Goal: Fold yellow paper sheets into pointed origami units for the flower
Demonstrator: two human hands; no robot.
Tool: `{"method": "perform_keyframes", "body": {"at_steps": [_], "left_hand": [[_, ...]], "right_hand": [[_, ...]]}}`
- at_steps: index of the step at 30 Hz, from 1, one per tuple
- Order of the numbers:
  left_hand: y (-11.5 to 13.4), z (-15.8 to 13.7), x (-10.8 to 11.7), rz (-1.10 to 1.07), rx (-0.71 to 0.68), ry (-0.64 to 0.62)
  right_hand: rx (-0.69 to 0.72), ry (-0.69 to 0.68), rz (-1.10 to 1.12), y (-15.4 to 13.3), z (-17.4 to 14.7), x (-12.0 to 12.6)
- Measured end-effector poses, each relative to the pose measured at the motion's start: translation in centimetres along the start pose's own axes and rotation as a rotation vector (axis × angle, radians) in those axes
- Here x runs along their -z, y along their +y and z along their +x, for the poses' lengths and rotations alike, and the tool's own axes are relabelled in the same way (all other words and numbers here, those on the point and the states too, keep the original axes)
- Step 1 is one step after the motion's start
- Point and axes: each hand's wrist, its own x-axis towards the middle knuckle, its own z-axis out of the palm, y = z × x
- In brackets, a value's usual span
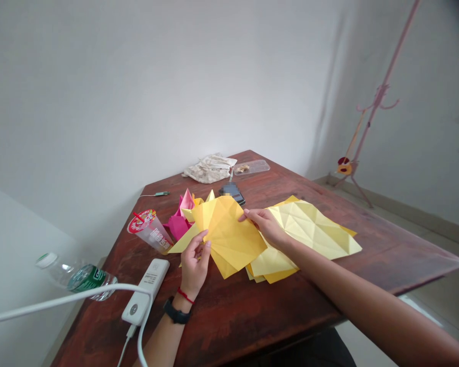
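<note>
A creased sheet of yellow origami paper (235,237) is held up between both hands above the table. My left hand (196,262) pinches its lower left edge between thumb and fingers. My right hand (265,225) grips its upper right side, thumb and fingers closed on the edge. Just to the right lies a stack of pale and deeper yellow creased sheets (313,229), partly covered by my right forearm. Behind the held sheet, at left, sit folded pink and magenta paper pieces (179,221) with some yellow ones, partly hidden.
A plastic cup with a red straw (153,232) leans left of the paper. Nearer are a water bottle (80,278) and a white power strip (147,288) with cables. Farther back lie a phone (233,193), a crumpled cloth (210,168) and a clear tray (258,166).
</note>
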Motion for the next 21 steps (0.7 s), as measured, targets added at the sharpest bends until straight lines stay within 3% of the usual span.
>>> {"method": "perform_keyframes", "body": {"at_steps": [10,21], "left_hand": [[-0.8,0.0,0.0,-0.039,0.081,-0.001],[-1.1,0.2,0.2,0.009,0.034,0.015]], "right_hand": [[0.052,-0.016,0.061,-0.3,-0.2,-0.5],[0.037,0.002,0.106,-0.2,-0.1,-0.1]]}}
